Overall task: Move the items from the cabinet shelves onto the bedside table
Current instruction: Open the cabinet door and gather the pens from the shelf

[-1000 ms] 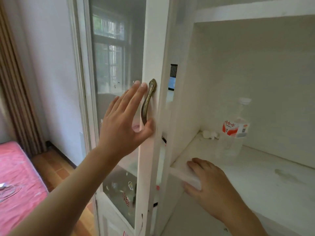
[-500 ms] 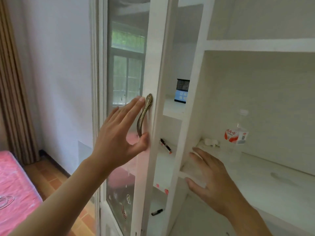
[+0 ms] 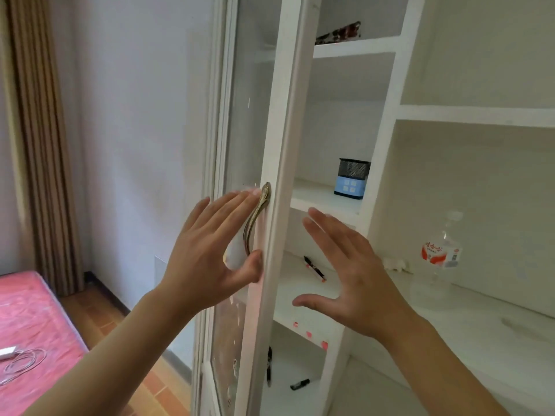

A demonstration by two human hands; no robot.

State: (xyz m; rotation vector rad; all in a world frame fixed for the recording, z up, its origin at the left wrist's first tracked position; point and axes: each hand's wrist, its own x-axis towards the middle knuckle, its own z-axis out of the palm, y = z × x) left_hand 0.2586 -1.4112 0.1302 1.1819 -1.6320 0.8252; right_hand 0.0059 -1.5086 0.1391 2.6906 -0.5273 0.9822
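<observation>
The left hand is spread flat, fingers straight, against the glass cabinet door, its fingertips at the top of the curved brass handle and its thumb touching the door's white frame just below that handle. The right hand hangs in the air just right of the door's edge, fingers straight and fanned, thumb out, holding nothing.

Past the door, the cabinet is smooth painted white wood. On the shelf level with the handle stands a pen holder, black mesh above a light blue base. One shelf lower lies a slim black pen with red tips. Lower again sits a short black marker. Well right of the door, in the wide compartment, a clear plastic bottle with a red and white label stands upright, a small crumpled white scrap beside it.
</observation>
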